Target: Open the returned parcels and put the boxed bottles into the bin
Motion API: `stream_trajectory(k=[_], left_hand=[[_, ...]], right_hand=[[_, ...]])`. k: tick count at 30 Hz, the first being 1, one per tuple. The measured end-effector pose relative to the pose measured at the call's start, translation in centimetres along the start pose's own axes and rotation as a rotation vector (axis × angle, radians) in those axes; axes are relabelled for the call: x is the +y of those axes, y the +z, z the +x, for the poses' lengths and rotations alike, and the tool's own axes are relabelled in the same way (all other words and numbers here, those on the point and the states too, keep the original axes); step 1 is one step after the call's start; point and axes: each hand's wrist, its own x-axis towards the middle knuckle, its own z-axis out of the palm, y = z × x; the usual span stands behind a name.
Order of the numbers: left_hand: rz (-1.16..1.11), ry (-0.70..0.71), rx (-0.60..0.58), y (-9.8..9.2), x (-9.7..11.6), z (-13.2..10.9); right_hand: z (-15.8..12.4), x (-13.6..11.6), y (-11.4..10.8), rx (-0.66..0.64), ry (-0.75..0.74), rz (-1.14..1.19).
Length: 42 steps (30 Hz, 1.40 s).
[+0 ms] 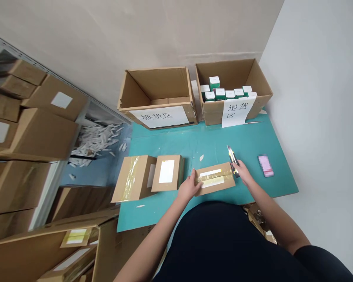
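A small taped cardboard parcel (216, 178) with a white label lies on the teal table (253, 137) in front of me. My left hand (188, 188) grips its left end, fingers curled over the edge. My right hand (242, 172) is at the parcel's right end, closed round a yellow and black utility knife (232, 158) whose blade points away from me.
Two more cardboard parcels (133, 178) (167, 173) lie to the left. At the table's far edge stand an open labelled carton (157, 98) and another (232, 92) holding several small green-and-white boxes. A pink phone (265, 165) lies at the right. Stacked cartons (32, 133) fill the left.
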Motion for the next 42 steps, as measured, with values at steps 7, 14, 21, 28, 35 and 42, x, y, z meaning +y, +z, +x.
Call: stream_trajectory(k=[7,14,21,28,35,42], left_hand=[[0.163,0.198,0.204,1.2,1.6,-1.9],[0.221,0.379,0.1,2.2,2.7,-2.0],[0.269,0.369,0.023,2.1,2.5,-1.9],[0.219,0.379,0.052,2.6,1.9,-1.4],[0.163,0.417,0.094,3.3,1.1,-1.4],[0.147,0.428,0.128,3.8,0.8,-1.3]], right_hand=[[-0.8,0.3,-1.1,-0.006,-0.014,-0.026],[-6.6,4.6,-4.3,0.069,0.056,-0.188],[-8.4,5.8,-5.3,-0.052,0.118,-0.272],[-7.5,5.2,-5.6,-0.11,0.084,-0.282],[-7.0,5.3,-5.2,-0.137,0.067,-0.266],[-6.7,5.1,-5.3,-0.175,0.128,-0.156]])
